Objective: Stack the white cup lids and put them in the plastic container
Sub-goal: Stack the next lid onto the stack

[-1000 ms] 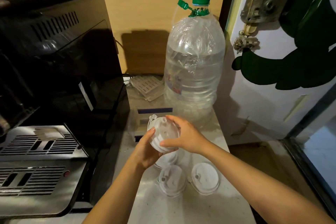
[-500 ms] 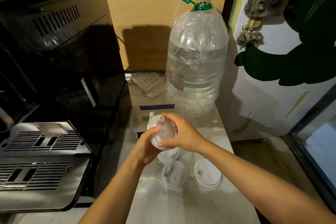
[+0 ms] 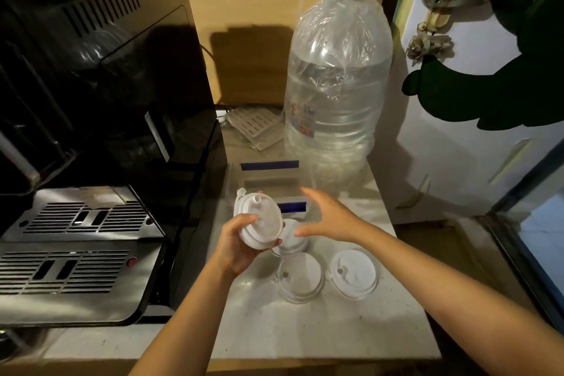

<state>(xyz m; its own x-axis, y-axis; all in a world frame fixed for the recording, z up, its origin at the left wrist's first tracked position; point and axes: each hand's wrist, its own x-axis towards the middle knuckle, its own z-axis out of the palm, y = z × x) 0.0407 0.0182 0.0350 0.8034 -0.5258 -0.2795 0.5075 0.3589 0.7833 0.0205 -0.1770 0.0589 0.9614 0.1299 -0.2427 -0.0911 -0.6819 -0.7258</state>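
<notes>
My left hand (image 3: 236, 246) grips a small stack of white cup lids (image 3: 259, 221), held tilted above the counter. To its right my right hand (image 3: 328, 217) hovers with spread fingers and holds nothing. Three more white lids lie on the counter: one (image 3: 290, 243) partly hidden under the held stack, one (image 3: 300, 278) in the middle, one (image 3: 354, 273) to the right. The clear plastic container (image 3: 271, 181) with blue clips stands just behind my hands.
A black coffee machine (image 3: 100, 107) with a metal drip tray (image 3: 76, 247) fills the left. A large water bottle (image 3: 335, 82) with a green cap stands behind the container. The counter's right edge (image 3: 409, 268) drops to the floor beside a white door.
My right hand has let go of the lid stack and moved off to the right with fingers spread. The left hand still holds the stack.
</notes>
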